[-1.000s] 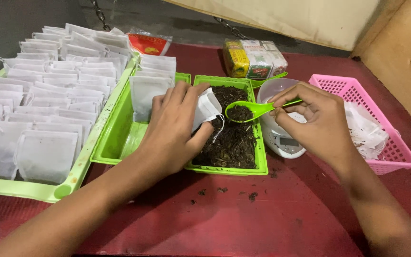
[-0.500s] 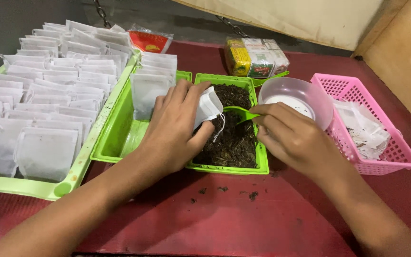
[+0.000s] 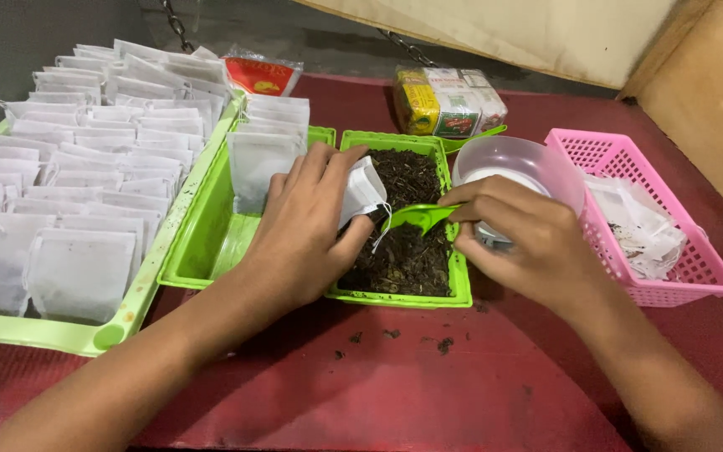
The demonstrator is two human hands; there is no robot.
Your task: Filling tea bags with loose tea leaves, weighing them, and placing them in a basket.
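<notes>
Since earlier frame, green scoop [image 3: 418, 216] came down from bowl height to mouth of small white bag [image 3: 360, 191]; right hand [image 3: 522, 237] pinched its handle. Left hand [image 3: 307, 226] gripped bag over green tray of dark leaves [image 3: 405, 251]. I judged risk: bag mouth narrow, leaves could spill beside. Clear bowl [image 3: 519, 166] behind right hand, could be knocked.

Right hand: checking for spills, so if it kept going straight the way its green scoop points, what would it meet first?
The right hand aims the green scoop left, so it would likely first meet the small white bag held by the left hand.
</notes>
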